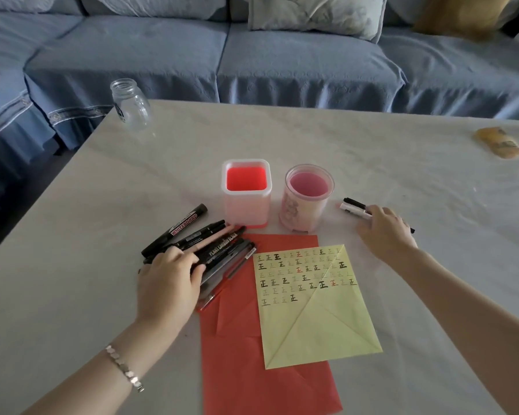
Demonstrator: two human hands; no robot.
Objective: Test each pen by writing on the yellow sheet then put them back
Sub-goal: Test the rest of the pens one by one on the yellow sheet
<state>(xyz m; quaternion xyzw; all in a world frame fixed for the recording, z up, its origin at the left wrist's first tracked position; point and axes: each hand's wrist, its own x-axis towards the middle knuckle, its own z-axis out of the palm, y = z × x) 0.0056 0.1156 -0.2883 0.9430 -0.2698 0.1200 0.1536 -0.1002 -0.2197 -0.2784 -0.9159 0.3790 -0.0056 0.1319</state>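
A yellow sheet [315, 307] covered with rows of small test marks lies on a red sheet [252, 378]. Left of it is a pile of several black pens and markers [201, 244]; my left hand [168, 280] rests on the pile's near end, fingers curled over the pens. Behind the sheets stand a square red-bottomed pen holder [247, 193] and a round pink pen holder [307, 199], both holding no pens. My right hand [385, 232] lies on the table to the right of the round holder, closed over a black and white pen [354, 207] whose cap end sticks out.
A glass jar [130, 103] stands at the table's far left corner. A yellowish wrapped item [499, 142] lies at the far right. A blue sofa [252, 55] runs behind the pale marble table [372, 139].
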